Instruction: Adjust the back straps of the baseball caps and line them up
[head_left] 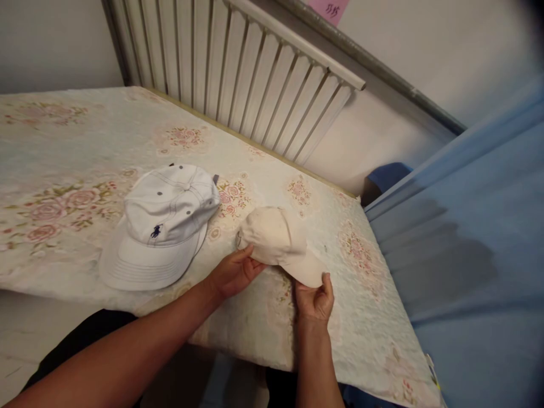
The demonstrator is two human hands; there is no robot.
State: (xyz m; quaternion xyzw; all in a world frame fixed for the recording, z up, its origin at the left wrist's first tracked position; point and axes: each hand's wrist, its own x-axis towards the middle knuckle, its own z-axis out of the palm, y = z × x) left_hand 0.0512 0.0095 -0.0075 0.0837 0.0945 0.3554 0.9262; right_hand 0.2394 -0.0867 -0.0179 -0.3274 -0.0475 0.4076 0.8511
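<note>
A plain cream baseball cap (272, 235) is held between both hands above the flowered bed cover, its brim turned toward the lower right. My left hand (238, 271) grips the lower edge of the crown, thumb on the outside and fingers partly hidden beneath. At the brim's tip, my right hand (315, 297) pinches the edge, with some fingers under it. To the left lies a pile of white baseball caps (165, 221), one over another; the top one bears a small dark horse-and-rider emblem.
The flowered cover (187, 136) spreads over a flat bed or table. A white radiator (255, 79) stands along its far edge. On the right hangs a blue curtain (476, 272), with a dark blue object (389, 175) behind its edge. A pink paper (329, 10) is on the wall.
</note>
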